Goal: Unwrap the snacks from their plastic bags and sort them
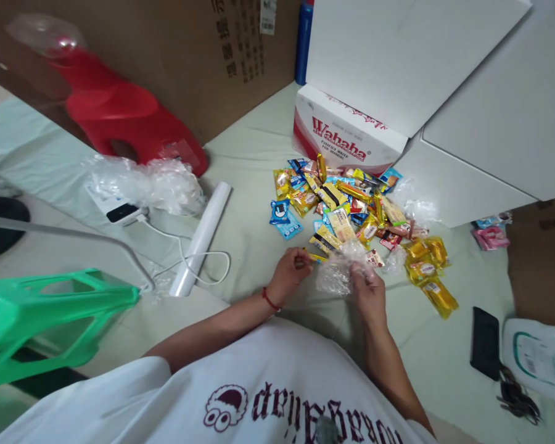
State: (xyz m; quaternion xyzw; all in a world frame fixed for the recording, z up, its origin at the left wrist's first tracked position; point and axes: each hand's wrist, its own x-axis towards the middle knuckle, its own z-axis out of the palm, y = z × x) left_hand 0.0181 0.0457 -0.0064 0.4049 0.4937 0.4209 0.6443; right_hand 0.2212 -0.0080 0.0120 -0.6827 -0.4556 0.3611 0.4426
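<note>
Clear plastic bag (340,271) is pinched in my right hand (369,291); my left hand (290,271) closes on a yellow packet (315,257) at its mouth. Most snacks (346,206) lie unpacked at twelve o'clock, before the Wahaha box (345,132).

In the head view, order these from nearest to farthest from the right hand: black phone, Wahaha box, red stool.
From the right hand:
1. Black phone, lower right on the floor.
2. Wahaha box, straight ahead beyond the snack pile.
3. Red stool, far upper left.
</note>
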